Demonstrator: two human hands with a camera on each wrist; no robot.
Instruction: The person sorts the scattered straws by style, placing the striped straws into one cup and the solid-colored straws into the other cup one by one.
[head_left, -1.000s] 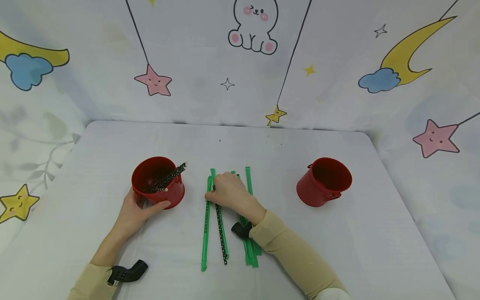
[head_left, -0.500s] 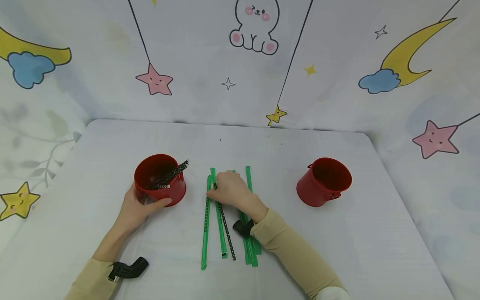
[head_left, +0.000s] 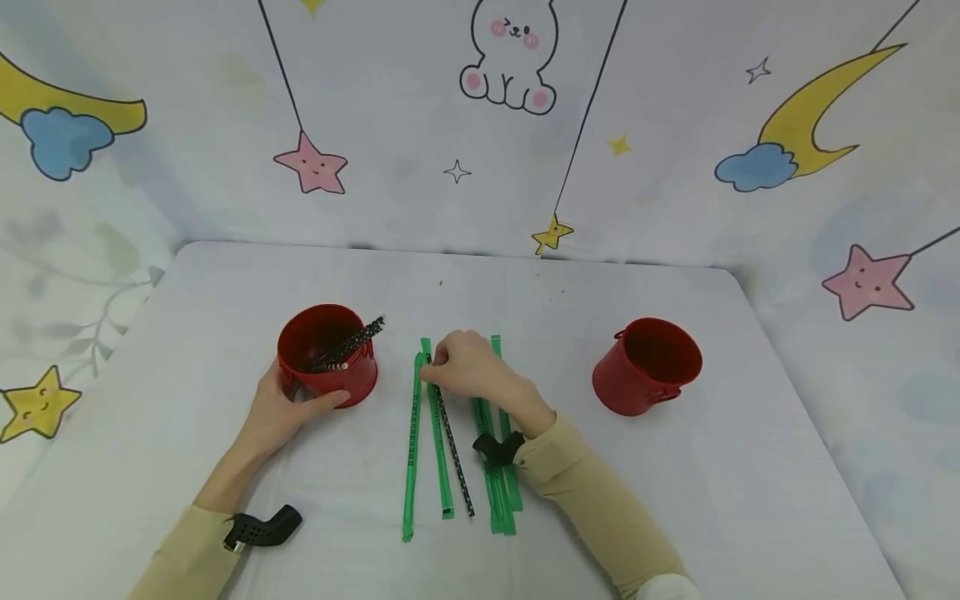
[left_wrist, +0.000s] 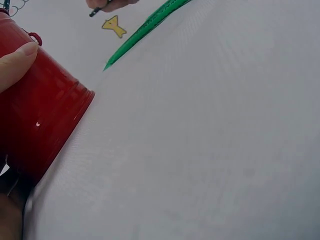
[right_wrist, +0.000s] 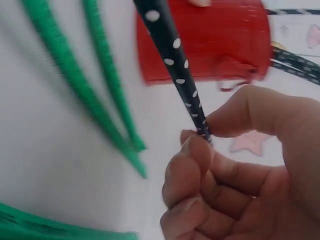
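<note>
On the left of the table, my left hand grips the lower side of a red bucket, its thumb across the front. Black dotted straws lean inside that bucket and poke out over its right rim. My right hand pinches the far end of one black dotted straw between thumb and fingertips, as the right wrist view shows with the straw at the fingers. Two green-wrapped straws lie just left of it. The left wrist view shows the thumb against the bucket.
A second red bucket stands tilted-looking at the right, with nothing visible inside. Several green-wrapped straws lie under and beside my right wrist. A white cloth covers the table, with a patterned backdrop behind.
The held bucket and my left hand have shifted slightly right and away from me. The pinched straw's near end has swung right, off the green one; my right hand has moved slightly.
</note>
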